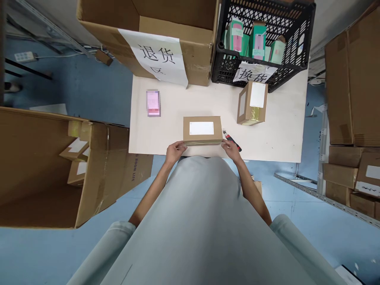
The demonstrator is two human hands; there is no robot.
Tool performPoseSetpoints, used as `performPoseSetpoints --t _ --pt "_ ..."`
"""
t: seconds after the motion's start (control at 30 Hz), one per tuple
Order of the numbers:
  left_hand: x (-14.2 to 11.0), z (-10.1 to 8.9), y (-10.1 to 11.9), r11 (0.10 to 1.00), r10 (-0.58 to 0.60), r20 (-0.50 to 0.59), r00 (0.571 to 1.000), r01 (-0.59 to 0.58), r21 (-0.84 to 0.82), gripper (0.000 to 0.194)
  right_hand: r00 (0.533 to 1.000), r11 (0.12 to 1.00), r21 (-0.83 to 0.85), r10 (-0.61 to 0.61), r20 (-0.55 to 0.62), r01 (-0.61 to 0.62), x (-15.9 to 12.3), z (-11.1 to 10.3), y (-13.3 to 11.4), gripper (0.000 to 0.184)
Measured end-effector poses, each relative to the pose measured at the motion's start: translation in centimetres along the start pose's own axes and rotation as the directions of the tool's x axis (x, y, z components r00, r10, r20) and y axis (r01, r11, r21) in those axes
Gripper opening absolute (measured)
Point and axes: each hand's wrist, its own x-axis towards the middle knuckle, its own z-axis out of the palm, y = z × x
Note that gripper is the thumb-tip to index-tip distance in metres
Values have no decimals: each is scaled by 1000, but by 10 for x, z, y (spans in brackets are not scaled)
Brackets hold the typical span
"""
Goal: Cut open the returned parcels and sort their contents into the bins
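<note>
A small brown cardboard box (202,137) with a white label lies near the front edge of the white table. My left hand (175,152) is closed at the box's near left corner, fingertips pinching there. At the near right corner my right hand (231,149) is closed in the same way. A shiny strip that looks like clear tape runs along the box's near side. Just beside my right hand lies a red and black utility knife (232,141). Farther right, a taped cardboard box (252,103) with white labels stands upright on the table.
A phone (153,103) lies at the table's left. Along the back stand a large open carton (196,59) with a paper sign and a black crate (297,65) of green packages. Another open carton (103,158) holding boxes is at left. Shelved boxes (340,174) are at right.
</note>
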Motion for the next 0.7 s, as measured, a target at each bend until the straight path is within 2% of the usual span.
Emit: performPoseSetpoints --t 0.1,0.2,0.3,0.37,0.5,0.7 --pt "-3 -2 12 994 109 -63 992 -110 -15 46 996 996 12 -83 -43 84 -2 -2 -13 60" --pt "-4 -5 28 971 234 -114 966 -238 -23 43 984 988 19 -147 -102 150 1 -6 -28 69" --pt "1 -7 39 951 304 -146 942 -309 -18 43 973 980 -12 -201 -118 201 7 -10 -38 71" --pt "6 -7 41 950 305 -154 940 -312 -18 43 975 980 -45 -200 -95 196 12 -10 -41 71" --pt "11 -7 32 974 217 -164 962 -226 -36 39 989 986 -96 -140 -39 136 15 -4 -35 66" --pt "0 -10 14 987 135 -99 986 -143 -77 47 995 994 -48 -95 -7 95 5 -1 -16 58"
